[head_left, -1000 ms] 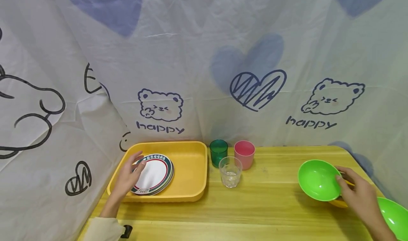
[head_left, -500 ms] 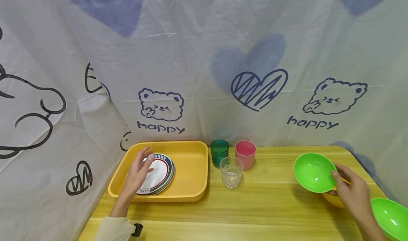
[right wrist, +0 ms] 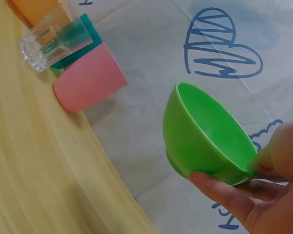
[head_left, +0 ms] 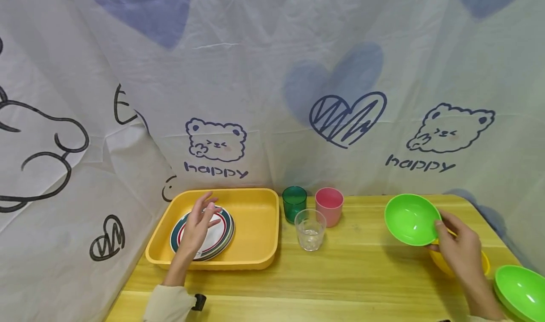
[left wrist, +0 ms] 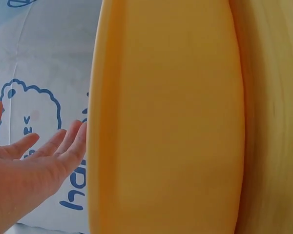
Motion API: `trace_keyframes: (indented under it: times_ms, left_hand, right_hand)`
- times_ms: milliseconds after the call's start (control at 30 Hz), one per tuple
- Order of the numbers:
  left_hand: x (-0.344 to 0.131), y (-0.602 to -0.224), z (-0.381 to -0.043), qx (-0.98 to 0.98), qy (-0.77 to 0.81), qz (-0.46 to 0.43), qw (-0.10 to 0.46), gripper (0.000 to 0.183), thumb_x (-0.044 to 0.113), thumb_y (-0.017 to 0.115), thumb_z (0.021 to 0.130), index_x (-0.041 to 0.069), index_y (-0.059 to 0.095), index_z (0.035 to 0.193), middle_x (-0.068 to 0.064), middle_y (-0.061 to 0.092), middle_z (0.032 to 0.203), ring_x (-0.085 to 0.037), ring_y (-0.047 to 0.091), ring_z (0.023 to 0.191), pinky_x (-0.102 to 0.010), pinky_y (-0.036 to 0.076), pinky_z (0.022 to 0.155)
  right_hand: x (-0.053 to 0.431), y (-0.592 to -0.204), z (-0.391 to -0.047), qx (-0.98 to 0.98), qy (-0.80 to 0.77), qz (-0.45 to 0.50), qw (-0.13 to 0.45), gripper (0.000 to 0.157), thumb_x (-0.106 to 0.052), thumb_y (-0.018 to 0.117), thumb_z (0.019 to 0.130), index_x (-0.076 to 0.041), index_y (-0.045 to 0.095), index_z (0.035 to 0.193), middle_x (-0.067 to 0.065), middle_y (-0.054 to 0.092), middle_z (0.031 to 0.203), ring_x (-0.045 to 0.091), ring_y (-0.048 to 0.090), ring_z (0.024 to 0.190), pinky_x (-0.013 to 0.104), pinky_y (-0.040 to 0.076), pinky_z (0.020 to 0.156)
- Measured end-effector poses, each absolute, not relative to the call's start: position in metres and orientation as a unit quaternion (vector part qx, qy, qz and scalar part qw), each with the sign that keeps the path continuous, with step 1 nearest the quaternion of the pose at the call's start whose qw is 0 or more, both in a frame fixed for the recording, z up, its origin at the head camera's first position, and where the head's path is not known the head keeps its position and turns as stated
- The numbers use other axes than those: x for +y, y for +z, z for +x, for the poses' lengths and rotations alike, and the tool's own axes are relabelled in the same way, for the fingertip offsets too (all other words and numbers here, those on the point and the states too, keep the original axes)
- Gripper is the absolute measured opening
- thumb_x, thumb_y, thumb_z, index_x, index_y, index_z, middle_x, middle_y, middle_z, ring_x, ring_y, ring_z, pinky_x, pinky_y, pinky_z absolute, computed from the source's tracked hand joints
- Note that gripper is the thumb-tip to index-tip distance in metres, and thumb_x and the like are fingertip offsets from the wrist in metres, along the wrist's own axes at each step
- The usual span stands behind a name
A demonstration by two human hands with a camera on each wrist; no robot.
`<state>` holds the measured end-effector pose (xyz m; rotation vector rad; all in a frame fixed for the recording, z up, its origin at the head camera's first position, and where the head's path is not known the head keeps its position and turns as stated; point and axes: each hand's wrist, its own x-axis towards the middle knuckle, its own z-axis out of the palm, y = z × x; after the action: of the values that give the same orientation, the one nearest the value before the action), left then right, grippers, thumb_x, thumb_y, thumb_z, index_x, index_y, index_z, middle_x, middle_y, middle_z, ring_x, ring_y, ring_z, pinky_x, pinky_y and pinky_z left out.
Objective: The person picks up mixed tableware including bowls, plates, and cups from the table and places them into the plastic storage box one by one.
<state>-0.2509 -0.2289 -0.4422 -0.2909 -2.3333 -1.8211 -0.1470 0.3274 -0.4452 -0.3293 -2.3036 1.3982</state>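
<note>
My right hand (head_left: 457, 244) pinches the rim of a green bowl (head_left: 412, 219) and holds it tilted above the table. In the right wrist view the thumb lies over the rim of the green bowl (right wrist: 210, 131), fingers beneath. A yellow bowl (head_left: 485, 264) sits below and partly behind that hand. My left hand (head_left: 197, 230), its fingers loosely spread, hovers over a stack of plates (head_left: 213, 237) with dark green borders. The stack lies in the left part of a yellow tray (head_left: 255, 227). In the left wrist view that hand (left wrist: 39, 165) holds nothing.
A green cup (head_left: 294, 208), a pink cup (head_left: 329, 208) and a clear glass (head_left: 310, 234) stand close together right of the tray. Another green bowl (head_left: 521, 289) sits at the right edge. A printed cloth (head_left: 272, 100) hangs behind the table (head_left: 340, 284).
My right hand has carried the green bowl left and up, baring more of the yellow bowl. My left hand has drifted right over the plates.
</note>
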Motion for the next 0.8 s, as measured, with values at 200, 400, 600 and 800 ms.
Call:
trace_keyframes:
  times_ms: [200,400,600,800]
  left_hand:
    - [-0.22,-0.442,-0.251,-0.772,-0.622,-0.099,0.085,0.048,0.025,0.045,0.112,0.005,0.038,0.155,-0.02,0.051,0.149,-0.038,0.059,0.124,-0.055,0.053,0.099]
    - [-0.213,-0.443,-0.251,-0.756,-0.64,-0.107,0.085,0.048,0.027,0.042,0.112,0.004,0.038,0.154,-0.021,0.049,0.15,-0.045,0.055,0.127,-0.045,0.056,0.098]
    - [-0.205,-0.442,-0.254,-0.751,-0.646,-0.107,0.084,0.048,0.029,0.042,0.112,0.007,0.038,0.155,-0.021,0.049,0.15,-0.041,0.057,0.128,-0.057,0.051,0.102]
    - [-0.192,-0.441,-0.255,-0.738,-0.659,-0.113,0.087,0.047,0.028,0.043,0.112,0.009,0.039,0.155,-0.022,0.049,0.15,-0.043,0.057,0.127,-0.059,0.05,0.101]
  right_hand:
    - [0.32,-0.443,-0.154,-0.816,0.522,-0.121,0.218,0.046,-0.013,0.047,0.108,0.01,0.046,0.148,0.033,0.053,0.137,-0.013,0.063,0.072,0.024,0.06,0.055]
    - [0.311,-0.444,-0.16,-0.805,0.542,-0.101,0.217,0.046,-0.012,0.047,0.108,0.011,0.045,0.148,0.027,0.056,0.136,-0.011,0.064,0.075,0.025,0.061,0.057]
    - [0.303,-0.438,-0.169,-0.787,0.572,-0.097,0.21,0.047,-0.015,0.049,0.108,0.009,0.045,0.149,0.01,0.062,0.128,-0.006,0.067,0.076,0.027,0.061,0.06]
    - [0.296,-0.433,-0.174,-0.78,0.585,-0.099,0.199,0.049,-0.017,0.046,0.109,0.006,0.042,0.152,0.032,0.049,0.142,-0.007,0.067,0.079,0.027,0.062,0.063]
